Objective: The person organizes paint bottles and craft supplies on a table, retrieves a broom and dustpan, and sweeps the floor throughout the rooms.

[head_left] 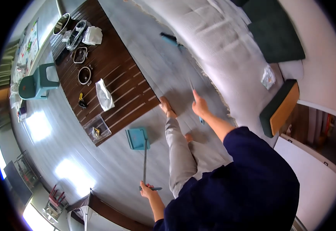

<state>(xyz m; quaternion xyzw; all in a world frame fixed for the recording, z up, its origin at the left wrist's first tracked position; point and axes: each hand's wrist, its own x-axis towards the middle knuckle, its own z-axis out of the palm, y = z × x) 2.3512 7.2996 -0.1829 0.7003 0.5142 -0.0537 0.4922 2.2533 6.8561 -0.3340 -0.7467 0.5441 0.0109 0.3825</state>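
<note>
My left hand [146, 189] is closed around the grip of a long grey pole. That pole runs up to a teal dustpan [136, 139] on the floor by the table corner. My right hand [200, 105] is wrapped round the thin handle of a broom [170, 39]. The broom's dark and teal head is on the floor beside the edge of the sofa cover, and a teal handle end shows below the hand. My feet stand between the dark table and the sofa.
A dark slatted table [125, 81] holds pots, a white cloth [104, 95], a clear box [97, 129] and a metal bowl [62, 24]. A teal stool [41, 82] stands beyond it. The covered sofa [214, 46] lies on the right, near a white panel [304, 181].
</note>
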